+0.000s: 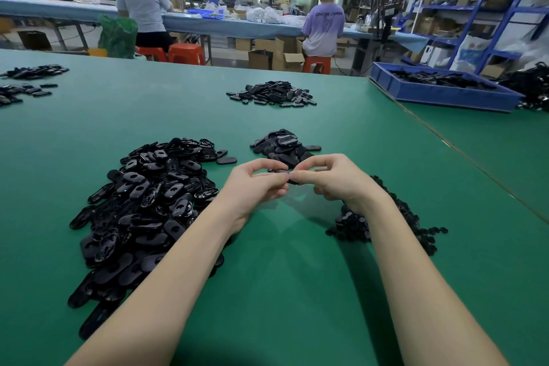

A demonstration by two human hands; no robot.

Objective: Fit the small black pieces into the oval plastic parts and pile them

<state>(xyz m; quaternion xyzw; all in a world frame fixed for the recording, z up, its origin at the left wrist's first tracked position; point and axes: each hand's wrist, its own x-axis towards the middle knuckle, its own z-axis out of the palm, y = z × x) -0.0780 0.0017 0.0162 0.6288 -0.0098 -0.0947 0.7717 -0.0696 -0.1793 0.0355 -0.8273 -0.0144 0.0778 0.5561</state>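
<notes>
My left hand (255,184) and my right hand (329,177) meet above the green table (282,276), fingertips pinching one black oval plastic part (286,176) between them. Most of that part is hidden by the fingers, so a small piece in it cannot be made out. A big heap of oval parts (142,205) lies to the left of my left forearm. A heap of small black pieces (386,220) lies under and right of my right wrist. Just beyond my hands sits a smaller pile of ovals (285,145).
Another pile of black parts (271,93) lies farther back, and more lie at the far left (26,83). A blue bin (439,92) of black parts stands at the back right. People sit at a bench beyond the table.
</notes>
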